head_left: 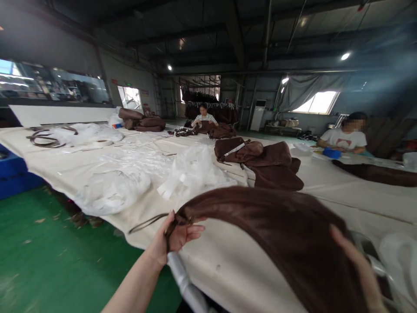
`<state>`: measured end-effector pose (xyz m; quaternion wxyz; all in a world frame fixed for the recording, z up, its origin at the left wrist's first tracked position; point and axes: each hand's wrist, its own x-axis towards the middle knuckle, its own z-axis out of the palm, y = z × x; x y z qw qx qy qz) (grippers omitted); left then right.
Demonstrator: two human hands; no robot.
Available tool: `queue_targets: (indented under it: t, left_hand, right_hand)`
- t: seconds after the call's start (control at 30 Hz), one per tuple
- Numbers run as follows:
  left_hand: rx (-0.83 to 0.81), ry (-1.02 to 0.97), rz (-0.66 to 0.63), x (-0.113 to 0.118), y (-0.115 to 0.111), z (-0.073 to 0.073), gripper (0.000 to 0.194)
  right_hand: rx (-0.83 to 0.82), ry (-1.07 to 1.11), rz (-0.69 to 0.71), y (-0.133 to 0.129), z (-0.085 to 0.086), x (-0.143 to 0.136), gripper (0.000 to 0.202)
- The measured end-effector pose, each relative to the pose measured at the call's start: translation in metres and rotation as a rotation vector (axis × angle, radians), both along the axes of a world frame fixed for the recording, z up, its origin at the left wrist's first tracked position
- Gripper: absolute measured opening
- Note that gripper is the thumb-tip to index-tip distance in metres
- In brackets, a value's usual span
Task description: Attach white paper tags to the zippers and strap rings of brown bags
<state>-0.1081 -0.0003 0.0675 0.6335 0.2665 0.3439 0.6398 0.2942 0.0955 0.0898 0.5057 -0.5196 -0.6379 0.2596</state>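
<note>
A large dark brown leather shoulder bag (260,208) stretches between my hands above the near edge of the table. My left hand (182,234) holds its narrow end, where a strap meets the bag at a metal fitting; the thumb lies over the strap and the other fingers reach out beneath. From that end a thin brown cord (146,222) hangs to the left, and a strap wrapped in grey film (182,278) drops below my palm. At the bag's wide right side, my right hand (356,265) grips the edge, blurred, its fingertips partly hidden.
Crumpled clear plastic (195,174) and a plastic heap (114,189) lie on the cloth-covered table (143,239). Beyond are brown bags (270,158), more bags (143,121) and brown straps (45,138). One person (204,117) sits across; another (345,137) sits at right.
</note>
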Motion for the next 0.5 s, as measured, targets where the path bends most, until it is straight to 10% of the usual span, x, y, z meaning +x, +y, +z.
queue_targets:
  t: [0.2,0.5]
  left_hand:
    - [-0.233,0.426,0.228,-0.008,-0.049,-0.029,0.034]
    - [-0.383,0.807,0.415,0.034,-0.084,-0.085,0.044]
  right_hand:
    - [-0.399,0.054,0.218,-0.048,-0.067,-0.017,0.038]
    - [-0.294,-0.528,-0.125,-0.042,-0.099,-0.018,0.048]
